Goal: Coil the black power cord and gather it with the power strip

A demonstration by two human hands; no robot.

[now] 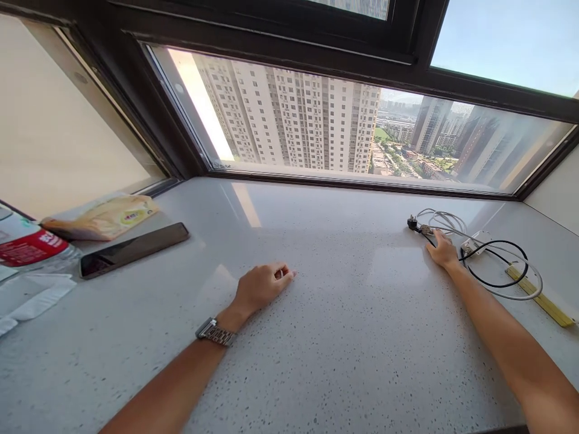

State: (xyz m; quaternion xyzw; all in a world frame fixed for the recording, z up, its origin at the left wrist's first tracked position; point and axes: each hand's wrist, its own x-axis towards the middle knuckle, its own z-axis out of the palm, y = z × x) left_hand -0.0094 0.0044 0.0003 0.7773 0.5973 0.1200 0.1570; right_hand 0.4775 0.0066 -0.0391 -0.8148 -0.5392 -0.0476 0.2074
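Observation:
At the right, my right hand [443, 249] reaches into a bundle of cables, its thumb and fingers closed around a black cable [429, 240]. That cable runs to a black plug [411, 222] just beyond the fingertips. A grey-white cable [446, 218] loops behind the hand, and a white adapter or socket block [473, 242] lies beside it, partly covered by the loops. My left hand [265, 286] rests on the speckled counter [339, 337] with its fingers curled, and nothing shows in it. A metal-band watch [216, 331] is on the left wrist.
At the left lie a dark smartphone [136, 248], a yellowish tissue pack [108, 218], a red-labelled plastic bottle [36, 244] on its side and a crumpled white tissue [36, 296]. A yellow strip [540, 295] lies at the right. A dark-framed window [294, 120] borders the back.

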